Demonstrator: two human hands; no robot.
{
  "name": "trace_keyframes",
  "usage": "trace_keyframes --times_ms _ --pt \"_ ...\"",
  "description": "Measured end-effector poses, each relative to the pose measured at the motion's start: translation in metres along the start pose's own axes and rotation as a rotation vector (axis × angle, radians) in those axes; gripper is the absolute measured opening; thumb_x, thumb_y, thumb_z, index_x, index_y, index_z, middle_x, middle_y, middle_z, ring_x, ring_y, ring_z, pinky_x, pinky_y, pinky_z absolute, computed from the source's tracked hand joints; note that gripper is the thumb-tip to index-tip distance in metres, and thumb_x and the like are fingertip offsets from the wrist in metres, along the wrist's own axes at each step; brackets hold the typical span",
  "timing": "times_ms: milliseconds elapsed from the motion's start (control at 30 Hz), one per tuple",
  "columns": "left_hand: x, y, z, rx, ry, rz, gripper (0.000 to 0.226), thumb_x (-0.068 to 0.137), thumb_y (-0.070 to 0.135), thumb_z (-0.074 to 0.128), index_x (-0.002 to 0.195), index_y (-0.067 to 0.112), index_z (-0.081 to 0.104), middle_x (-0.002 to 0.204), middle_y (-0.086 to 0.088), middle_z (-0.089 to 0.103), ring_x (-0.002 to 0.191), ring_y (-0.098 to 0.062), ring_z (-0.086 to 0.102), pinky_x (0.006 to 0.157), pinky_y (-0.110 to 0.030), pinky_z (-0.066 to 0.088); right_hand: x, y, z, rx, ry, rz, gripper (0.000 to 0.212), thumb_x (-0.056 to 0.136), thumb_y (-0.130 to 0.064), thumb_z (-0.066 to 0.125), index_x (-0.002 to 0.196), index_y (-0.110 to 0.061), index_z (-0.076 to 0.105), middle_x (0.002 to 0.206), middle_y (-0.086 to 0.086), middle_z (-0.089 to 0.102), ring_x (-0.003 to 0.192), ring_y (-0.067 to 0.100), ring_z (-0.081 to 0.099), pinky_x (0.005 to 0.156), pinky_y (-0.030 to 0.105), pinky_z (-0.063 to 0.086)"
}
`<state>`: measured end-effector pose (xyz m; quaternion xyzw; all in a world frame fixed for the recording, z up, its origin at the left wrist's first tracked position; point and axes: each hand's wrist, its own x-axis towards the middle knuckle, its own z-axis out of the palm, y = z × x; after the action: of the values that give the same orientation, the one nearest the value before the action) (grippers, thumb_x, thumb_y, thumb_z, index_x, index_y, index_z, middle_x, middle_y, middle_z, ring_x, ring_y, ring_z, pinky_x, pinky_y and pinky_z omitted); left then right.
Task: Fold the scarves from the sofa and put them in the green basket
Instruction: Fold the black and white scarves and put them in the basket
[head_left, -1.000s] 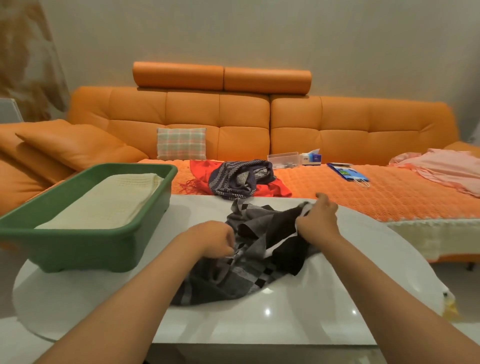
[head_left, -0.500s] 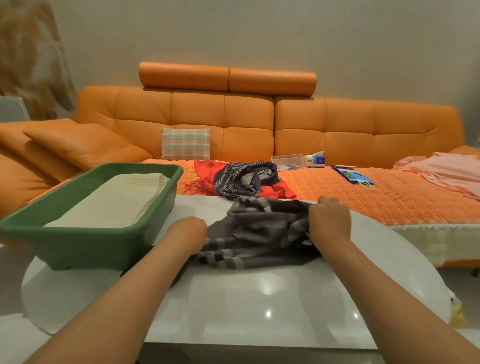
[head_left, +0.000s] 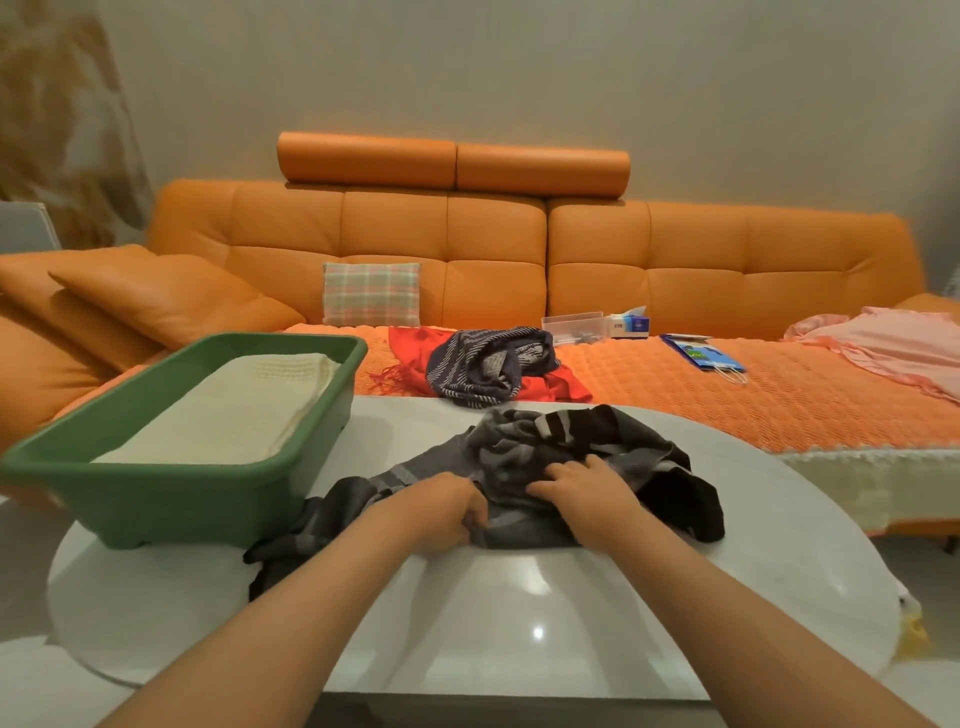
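Observation:
A grey and black checked scarf (head_left: 613, 457) lies bunched on the white round table (head_left: 519, 623). My left hand (head_left: 441, 512) grips its near edge with curled fingers. My right hand (head_left: 587, 491) grasps the bunched cloth just beside it, fingers bent into the folds. The green basket (head_left: 171, 499) stands on the table's left side and holds a folded cream scarf (head_left: 234, 410). On the orange sofa (head_left: 467, 249) behind the table lie a navy striped scarf (head_left: 483, 364) and a red scarf (head_left: 415, 348) under it.
A plaid cushion (head_left: 371, 293) leans on the sofa back. A clear box (head_left: 571, 327), a tissue pack (head_left: 631, 322), a blue paper bag (head_left: 701, 353) and pink cloth (head_left: 893, 348) sit on the sofa seat to the right.
Both hands have drawn together near the table's middle, gathering the grey scarf into a heap. The scarf's left end now trails toward the basket.

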<state>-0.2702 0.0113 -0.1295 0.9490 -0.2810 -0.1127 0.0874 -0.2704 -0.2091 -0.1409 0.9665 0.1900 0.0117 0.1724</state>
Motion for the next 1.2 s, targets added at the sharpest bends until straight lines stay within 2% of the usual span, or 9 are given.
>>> trace_keyframes --times_ms 233,400,467,533,600,767,900,1033,1200 --pt "-0.015 -0.031 -0.04 0.266 -0.152 -0.354 0.033 0.085 0.018 0.066 0.117 0.011 0.068 0.122 -0.01 0.065 0.108 -0.031 0.062 0.092 -0.035 0.051 -0.005 0.042 -0.001 -0.017 0.163 0.542 0.024 0.099 -0.021 0.053 0.118 -0.02 0.067 0.122 0.003 0.055 0.118 0.027 0.045 0.084 0.033 0.049" --pt "-0.015 -0.018 -0.034 0.274 -0.132 -0.431 0.035 0.09 0.017 0.061 0.124 0.008 0.061 0.127 -0.012 0.061 0.112 -0.03 0.06 0.088 -0.034 0.048 -0.007 0.044 0.0 -0.068 0.074 0.712 0.043 0.093 -0.025 0.054 0.135 -0.017 0.053 0.147 0.019 0.038 0.137 0.039 0.03 0.11 0.05 0.029" --pt "-0.007 -0.006 -0.027 0.23 -0.046 -0.34 0.029 0.091 0.013 0.051 0.115 0.008 0.066 0.124 -0.013 0.063 0.111 -0.031 0.06 0.087 -0.037 0.049 -0.004 0.033 0.0 0.031 0.291 0.582 0.062 0.086 -0.011 0.057 0.145 -0.015 0.04 0.156 0.023 0.023 0.145 0.042 0.019 0.113 0.054 0.027" --pt "0.002 0.004 -0.019 0.209 0.002 -0.254 0.031 0.092 0.014 0.048 0.118 0.013 0.065 0.128 -0.01 0.058 0.117 -0.031 0.055 0.095 -0.042 0.048 0.002 0.021 -0.002 0.136 0.538 0.244 0.06 0.077 -0.003 0.062 0.135 -0.016 0.051 0.147 0.017 0.04 0.134 0.037 0.039 0.104 0.051 0.043" --pt "0.009 0.008 -0.006 0.221 0.004 -0.215 0.038 0.095 0.029 0.05 0.132 0.019 0.053 0.138 -0.01 0.047 0.128 -0.034 0.045 0.104 -0.05 0.041 0.006 0.008 -0.007 0.306 0.449 -0.028 0.051 0.084 -0.008 0.06 0.134 -0.018 0.054 0.135 0.008 0.053 0.12 0.03 0.053 0.094 0.044 0.05" --pt "0.023 0.001 0.017 0.104 -0.215 -0.224 0.074 0.095 0.063 0.04 0.157 0.039 0.006 0.166 0.0 -0.004 0.152 -0.031 -0.002 0.121 -0.057 0.009 0.011 0.011 0.02 0.319 -0.06 0.113 0.06 0.101 -0.043 0.035 0.157 -0.034 0.019 0.155 0.002 0.037 0.138 0.023 0.04 0.111 0.04 0.034" --pt "0.028 0.008 0.012 -0.143 -0.071 -0.036 0.066 0.094 0.056 0.052 0.153 0.038 0.028 0.162 0.007 0.024 0.149 -0.019 0.022 0.121 -0.041 0.02 0.012 0.039 0.032 0.118 -0.186 0.358 0.06 0.097 -0.047 0.028 0.155 -0.036 0.024 0.152 0.008 0.04 0.138 0.029 0.039 0.115 0.047 0.021" --pt "0.042 0.008 -0.006 0.132 0.304 -0.115 0.036 0.099 0.036 0.045 0.134 0.032 0.053 0.135 0.003 0.056 0.124 -0.024 0.05 0.103 -0.044 0.039 0.016 0.037 0.021 -0.056 -0.125 0.377 0.045 0.092 -0.034 0.043 0.134 -0.024 0.052 0.137 0.013 0.049 0.126 0.034 0.044 0.11 0.053 0.027" --pt "0.039 -0.017 0.001 0.187 0.047 -0.443 0.064 0.09 0.059 0.05 0.144 0.026 0.039 0.146 -0.009 0.041 0.133 -0.033 0.04 0.106 -0.048 0.034 0.025 0.008 0.017 0.485 -0.058 0.089 0.071 0.089 -0.029 0.048 0.154 -0.041 0.024 0.164 0.003 0.02 0.144 0.03 0.03 0.116 0.044 0.03"
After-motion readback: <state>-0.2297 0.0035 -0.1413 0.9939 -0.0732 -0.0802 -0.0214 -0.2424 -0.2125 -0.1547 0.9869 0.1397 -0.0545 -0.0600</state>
